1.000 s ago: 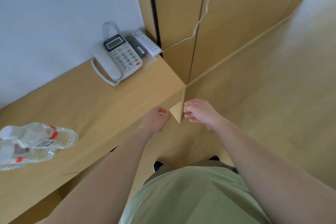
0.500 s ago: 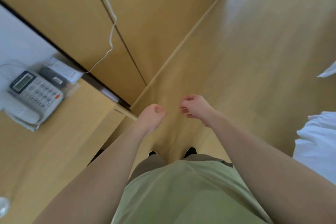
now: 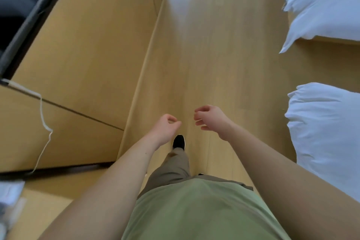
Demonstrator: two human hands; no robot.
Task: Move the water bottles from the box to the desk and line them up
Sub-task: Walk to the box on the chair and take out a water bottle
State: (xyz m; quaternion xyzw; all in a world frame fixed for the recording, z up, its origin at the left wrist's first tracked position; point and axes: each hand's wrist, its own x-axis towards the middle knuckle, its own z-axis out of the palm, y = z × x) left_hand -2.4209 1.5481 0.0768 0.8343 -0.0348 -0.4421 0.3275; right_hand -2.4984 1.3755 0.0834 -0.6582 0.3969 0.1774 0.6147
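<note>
No water bottle and no box are in view now. My left hand hangs in front of me over the wooden floor, fingers curled loosely, holding nothing. My right hand is level with it a little to the right, fingers also loosely curled and empty. A corner of the desk shows at the lower left edge.
A wooden cabinet wall runs along the left with a white cable hanging down it. Two beds with white bedding stand on the right. A strip of wooden floor lies between them. My black shoe steps forward.
My view has swung right, away from the desk: the bottles and telephone have left the frame and the beds have come in. Both hands stay empty in front of me.
</note>
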